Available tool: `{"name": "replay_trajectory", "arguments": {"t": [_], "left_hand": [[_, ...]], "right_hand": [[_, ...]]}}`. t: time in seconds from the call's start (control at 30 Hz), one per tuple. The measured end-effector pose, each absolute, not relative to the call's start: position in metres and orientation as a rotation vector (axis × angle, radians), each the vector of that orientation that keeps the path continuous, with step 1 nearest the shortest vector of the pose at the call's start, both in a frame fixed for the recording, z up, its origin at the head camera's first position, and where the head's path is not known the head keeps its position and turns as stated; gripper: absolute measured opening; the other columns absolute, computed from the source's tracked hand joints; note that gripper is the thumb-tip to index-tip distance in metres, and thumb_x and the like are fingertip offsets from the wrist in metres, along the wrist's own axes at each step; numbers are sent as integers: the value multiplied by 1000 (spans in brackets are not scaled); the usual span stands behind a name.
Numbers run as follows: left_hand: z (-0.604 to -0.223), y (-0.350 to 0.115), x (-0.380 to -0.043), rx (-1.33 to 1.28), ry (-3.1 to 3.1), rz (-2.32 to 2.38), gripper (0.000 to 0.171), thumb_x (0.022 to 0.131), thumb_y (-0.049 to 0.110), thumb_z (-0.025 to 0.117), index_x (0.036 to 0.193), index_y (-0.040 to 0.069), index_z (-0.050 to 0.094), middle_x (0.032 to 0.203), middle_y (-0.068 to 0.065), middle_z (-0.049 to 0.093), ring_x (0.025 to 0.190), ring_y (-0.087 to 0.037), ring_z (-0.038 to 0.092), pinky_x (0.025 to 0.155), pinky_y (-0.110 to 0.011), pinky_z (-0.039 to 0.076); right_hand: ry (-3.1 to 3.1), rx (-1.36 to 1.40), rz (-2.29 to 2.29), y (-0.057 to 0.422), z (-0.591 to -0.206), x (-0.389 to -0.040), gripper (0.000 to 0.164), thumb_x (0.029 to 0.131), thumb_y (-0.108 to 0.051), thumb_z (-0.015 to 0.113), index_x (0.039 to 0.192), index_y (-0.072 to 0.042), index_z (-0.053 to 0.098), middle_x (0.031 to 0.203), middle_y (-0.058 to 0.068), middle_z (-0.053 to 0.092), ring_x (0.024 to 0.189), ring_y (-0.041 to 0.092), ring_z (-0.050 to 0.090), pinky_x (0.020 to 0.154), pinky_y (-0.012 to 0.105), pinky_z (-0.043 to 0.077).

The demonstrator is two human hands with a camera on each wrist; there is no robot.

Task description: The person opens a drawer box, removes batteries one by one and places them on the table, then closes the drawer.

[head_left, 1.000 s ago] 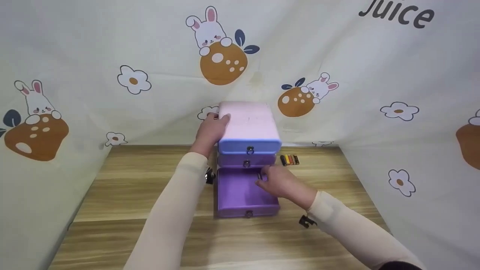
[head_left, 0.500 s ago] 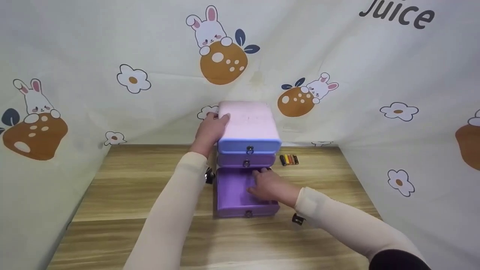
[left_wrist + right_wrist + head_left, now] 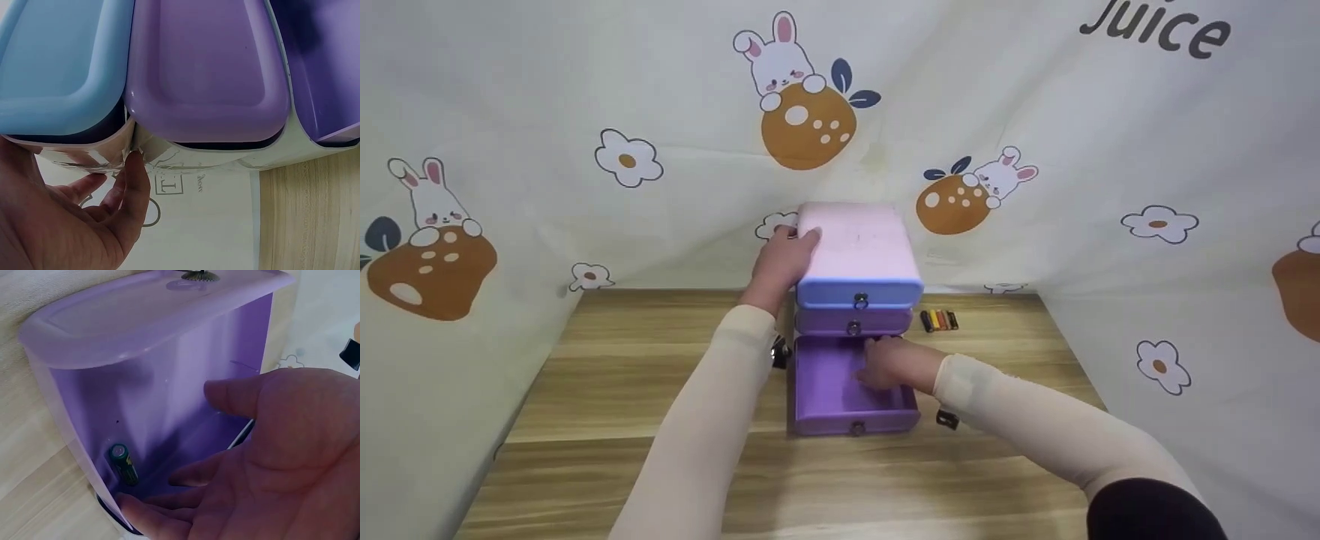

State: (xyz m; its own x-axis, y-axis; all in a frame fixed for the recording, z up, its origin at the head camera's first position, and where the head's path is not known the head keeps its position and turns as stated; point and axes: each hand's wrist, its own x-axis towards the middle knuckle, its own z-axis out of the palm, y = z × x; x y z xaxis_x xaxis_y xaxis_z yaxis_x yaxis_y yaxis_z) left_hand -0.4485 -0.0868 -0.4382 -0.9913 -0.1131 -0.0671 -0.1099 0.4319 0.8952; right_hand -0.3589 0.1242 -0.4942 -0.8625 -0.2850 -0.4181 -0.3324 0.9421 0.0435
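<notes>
A small cabinet with a pink top (image 3: pixel 859 240) stands upright at the table's back. My left hand (image 3: pixel 784 259) holds its upper left side, thumb on the top edge and bent fingers against the side (image 3: pixel 84 236). The lowest purple drawer (image 3: pixel 829 382) is pulled out towards me. My right hand (image 3: pixel 896 364) reaches into that drawer from the right, its fingers loosely spread and holding nothing. In the right wrist view, a green battery (image 3: pixel 123 464) is in the drawer by the side wall, near but apart from the fingertips.
The blue top drawer (image 3: pixel 829 294) and purple middle drawer (image 3: pixel 817 322) are closed. Several batteries or similar small cylinders (image 3: pixel 939 321) lie in a row right of the cabinet. A patterned cloth (image 3: pixel 697 217) hangs behind the wooden table (image 3: pixel 645 390).
My right hand has moved leftwards from the drawer's right rim, deeper into the drawer. The left hand and the cabinet have stayed in place.
</notes>
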Motion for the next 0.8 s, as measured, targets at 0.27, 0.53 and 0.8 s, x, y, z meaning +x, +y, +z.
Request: {"name": "replay_trajectory", "arguments": {"t": [0.27,0.53,0.8], "left_hand": [[-438,-87,-448,219,-2646,-1688,82,108,66,53,166,8,44,168,-19,48,154,-40,45,124,-56,39],[-441,-85,-449,236,-2652,-1675,82,108,67,53,165,9,45,167,-19,49,154,-41,46,124,-57,39],[-440,-87,-450,224,-2645,-1701,80,108,67,53,164,10,46,166,-17,50,153,-38,46,123,-54,40]], "right_hand": [[2658,-576,539,114,-502,-363,35,105,-18,59,122,11,68,115,23,72,108,34,71,97,47,59],[2712,-604,580,112,-517,-364,20,95,-13,71,103,5,72,99,17,72,95,30,70,88,45,62],[2827,-560,440,111,-522,-358,29,92,-8,73,116,8,71,109,23,70,107,36,70,96,48,60]]}}
